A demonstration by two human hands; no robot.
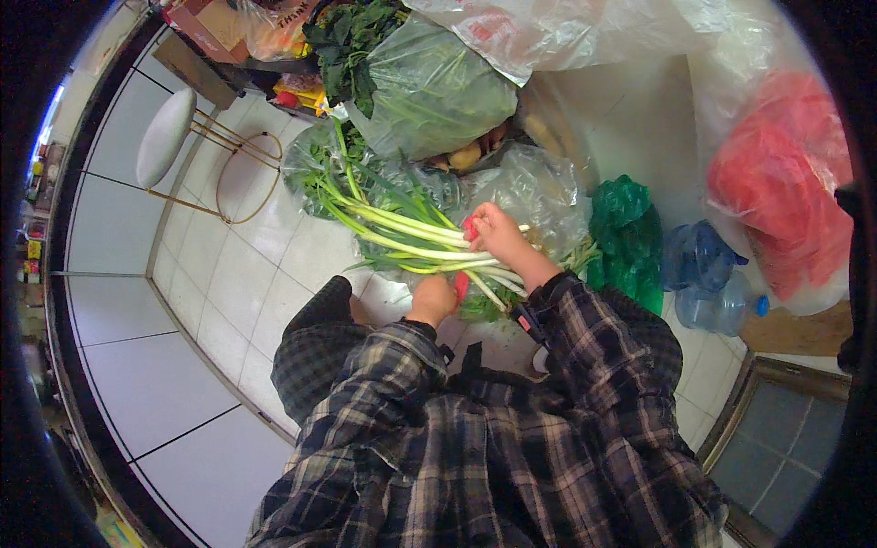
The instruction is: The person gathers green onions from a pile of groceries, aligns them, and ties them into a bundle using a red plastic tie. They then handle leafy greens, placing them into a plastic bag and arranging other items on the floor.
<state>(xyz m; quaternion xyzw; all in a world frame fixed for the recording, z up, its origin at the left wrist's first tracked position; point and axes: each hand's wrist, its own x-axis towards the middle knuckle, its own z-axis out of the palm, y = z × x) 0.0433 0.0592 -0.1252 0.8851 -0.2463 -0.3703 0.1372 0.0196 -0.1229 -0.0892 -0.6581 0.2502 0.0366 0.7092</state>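
A bunch of long green onions (418, 240) lies across in front of me, green leaves to the left and white ends to the right. My right hand (499, 234) is over the white stems, its fingers closed on a piece of red tape (470, 228). Below the stems, my left hand (434, 300) grips the other part of the red tape, which shows beside its fingers. How the tape runs under the bunch is hidden. Leafy greens (483, 301) show beneath the stems, and clear plastic bags (531, 192) lie just beyond.
Beyond the onions are a bag of green vegetables (438, 89), dark leafy greens (349, 55) and potatoes (466, 156). A green plastic bag (625, 233), large plastic bottles (712, 301) and a red bag (781, 178) stand to the right. A round-seated stool (166, 137) is at the left.
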